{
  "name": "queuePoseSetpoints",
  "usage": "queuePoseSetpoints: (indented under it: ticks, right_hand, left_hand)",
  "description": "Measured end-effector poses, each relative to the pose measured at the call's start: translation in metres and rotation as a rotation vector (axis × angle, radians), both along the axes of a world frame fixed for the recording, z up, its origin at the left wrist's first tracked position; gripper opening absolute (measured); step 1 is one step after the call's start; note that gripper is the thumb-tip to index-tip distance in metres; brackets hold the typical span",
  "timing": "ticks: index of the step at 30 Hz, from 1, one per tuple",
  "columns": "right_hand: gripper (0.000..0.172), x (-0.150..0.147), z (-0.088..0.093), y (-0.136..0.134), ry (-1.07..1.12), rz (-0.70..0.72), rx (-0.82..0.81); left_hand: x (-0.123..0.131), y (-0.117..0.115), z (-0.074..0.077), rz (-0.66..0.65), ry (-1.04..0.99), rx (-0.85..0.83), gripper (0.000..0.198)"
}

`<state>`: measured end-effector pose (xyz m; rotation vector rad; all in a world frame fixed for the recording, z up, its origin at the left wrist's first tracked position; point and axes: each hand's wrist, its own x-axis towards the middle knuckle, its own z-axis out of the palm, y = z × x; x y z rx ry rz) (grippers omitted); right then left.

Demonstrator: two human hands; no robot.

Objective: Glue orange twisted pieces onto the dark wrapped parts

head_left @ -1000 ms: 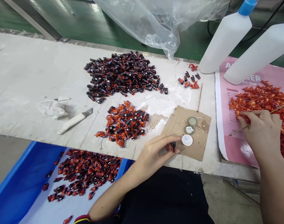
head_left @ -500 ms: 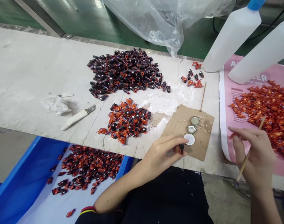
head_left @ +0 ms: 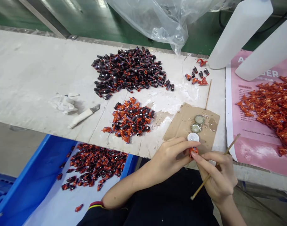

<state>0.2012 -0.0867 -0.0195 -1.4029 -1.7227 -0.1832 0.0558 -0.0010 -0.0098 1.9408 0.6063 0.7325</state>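
Pinching a small orange piece [head_left: 193, 151] between the thumb and fingers of my left hand [head_left: 171, 155], I seem to be steadying it for my right hand [head_left: 217, 177], whose fingertip meets it. That hand also clamps a thin stick [head_left: 202, 185] slantwise, presumably leaving its fingertips usable. Just beyond, the white disc [head_left: 193, 137] lies on cardboard [head_left: 181, 122], likely placed for easy reach. My wrists angle inward, hands meeting at the bench's [head_left: 27, 78] near edge.
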Motion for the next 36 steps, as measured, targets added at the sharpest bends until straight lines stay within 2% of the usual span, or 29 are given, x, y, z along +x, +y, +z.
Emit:
queuePoseSetpoints:
  ticks: [5, 12, 18, 25, 31, 36]
  right_hand:
    - [0.027, -0.003, -0.001, 0.003, -0.072, 0.001, 0.000]
    - [0.025, -0.006, -0.001, 0.004, 0.029, -0.045, 0.022]
    - [0.020, -0.006, -0.004, 0.003, 0.127, -0.061, 0.007]
    - [0.017, -0.008, -0.008, 0.001, 0.180, -0.062, 0.000]
    - [0.019, -0.009, -0.010, 0.001, 0.199, -0.064, 0.000]
    - [0.020, -0.010, -0.011, 0.001, 0.224, -0.061, 0.010]
  left_hand:
    - [-0.002, 0.001, 0.000, -0.002, -0.033, -0.010, 0.026]
    - [-0.008, 0.003, 0.007, -0.080, -0.031, -0.024, 0.039]
    - [-0.008, 0.002, 0.007, -0.099, -0.125, -0.007, 0.034]
    - [-0.002, -0.001, 0.003, -0.033, -0.182, 0.027, 0.022]
    - [-0.003, -0.001, 0.005, 0.014, -0.110, 0.075, 0.030]
    - [-0.003, 0.000, 0.007, 0.008, -0.114, 0.070, 0.019]
